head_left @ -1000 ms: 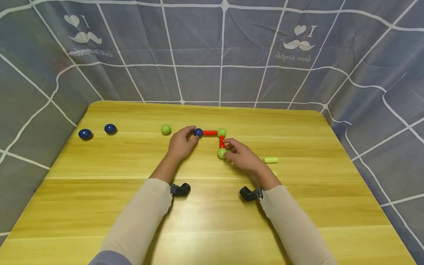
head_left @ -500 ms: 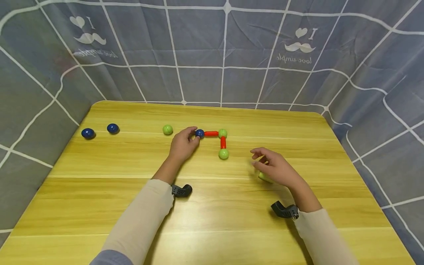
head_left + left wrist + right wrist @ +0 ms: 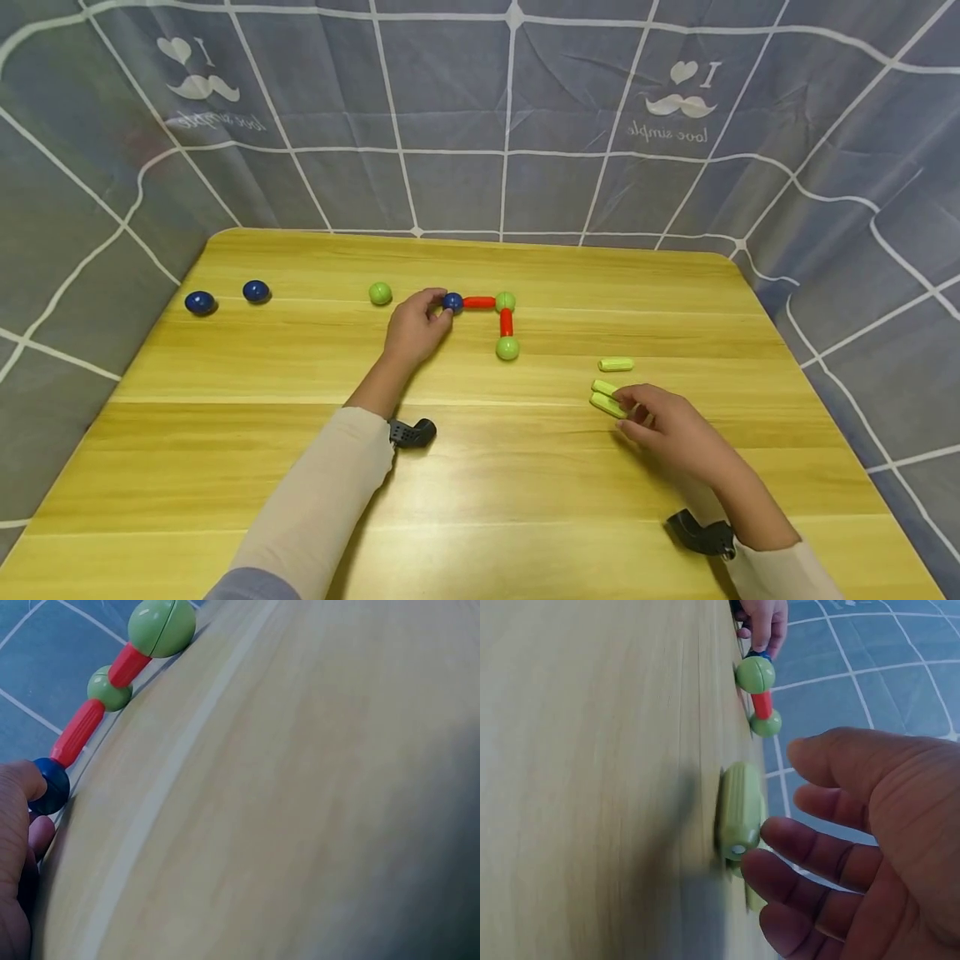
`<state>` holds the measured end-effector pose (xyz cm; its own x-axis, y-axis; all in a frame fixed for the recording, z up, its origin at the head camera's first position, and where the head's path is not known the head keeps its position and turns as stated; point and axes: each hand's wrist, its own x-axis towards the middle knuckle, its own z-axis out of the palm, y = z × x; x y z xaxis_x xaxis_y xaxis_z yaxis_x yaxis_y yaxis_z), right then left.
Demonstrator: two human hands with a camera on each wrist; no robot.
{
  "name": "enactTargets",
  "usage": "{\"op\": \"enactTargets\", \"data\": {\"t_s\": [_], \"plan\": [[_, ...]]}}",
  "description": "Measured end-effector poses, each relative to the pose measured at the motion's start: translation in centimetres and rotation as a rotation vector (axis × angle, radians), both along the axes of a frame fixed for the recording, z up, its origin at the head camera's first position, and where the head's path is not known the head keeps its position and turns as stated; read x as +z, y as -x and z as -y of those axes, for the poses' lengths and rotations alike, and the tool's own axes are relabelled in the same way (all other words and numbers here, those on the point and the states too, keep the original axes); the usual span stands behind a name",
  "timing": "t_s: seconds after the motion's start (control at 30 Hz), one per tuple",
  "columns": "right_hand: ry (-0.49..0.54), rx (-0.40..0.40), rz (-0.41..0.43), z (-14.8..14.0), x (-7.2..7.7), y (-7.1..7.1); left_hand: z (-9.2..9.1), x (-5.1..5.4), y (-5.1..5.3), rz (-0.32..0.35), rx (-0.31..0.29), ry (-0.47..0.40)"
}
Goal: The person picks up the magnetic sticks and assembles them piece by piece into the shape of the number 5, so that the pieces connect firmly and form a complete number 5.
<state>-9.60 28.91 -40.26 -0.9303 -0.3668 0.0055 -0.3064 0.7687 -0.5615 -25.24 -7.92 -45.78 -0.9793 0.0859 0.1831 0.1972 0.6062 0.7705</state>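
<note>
Backing onto a grey, white-gridded curtain [image 3: 450,108], the wood-grain tabletop [image 3: 465,533] caught some glare toward its near side. Left arm [image 3: 307,492] stretched forward to the middle, right arm [image 3: 750,504] angled in lower at the right. Left grip [image 3: 414,332] pinched the blue ball [image 3: 452,302] ending an L-shaped chain of red rods [image 3: 480,302] and green balls [image 3: 507,348] mid-tabletop; right grip [image 3: 671,429] was relaxed, loosely parted, just beside two yellow-green rods [image 3: 607,406], contact unclear, with a third rod [image 3: 616,364] slightly beyond.
</note>
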Motion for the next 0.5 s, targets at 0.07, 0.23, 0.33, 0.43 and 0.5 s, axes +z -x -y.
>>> {"op": "enactTargets", "data": {"t_s": [0.07,0.23,0.33,0.43,0.5], "plan": [[-0.013,-0.005,-0.022,0.0,0.0,-0.3,0.0,0.0,0.0,-0.001,0.002,-0.001],[-0.044,0.004,-0.047,0.4,0.0,-0.4,0.0,0.0,-0.1,0.001,0.001,0.0],[-0.061,0.011,-0.04,0.9,-0.1,-0.3,0.1,0.1,-0.1,0.003,0.005,0.001],[-0.072,0.019,-0.019,1.4,-0.1,-0.2,0.1,0.1,-0.2,0.0,0.006,-0.004],[-0.077,0.031,-0.005,1.5,-0.1,-0.2,0.0,0.1,-0.2,-0.005,0.008,-0.006]]}}
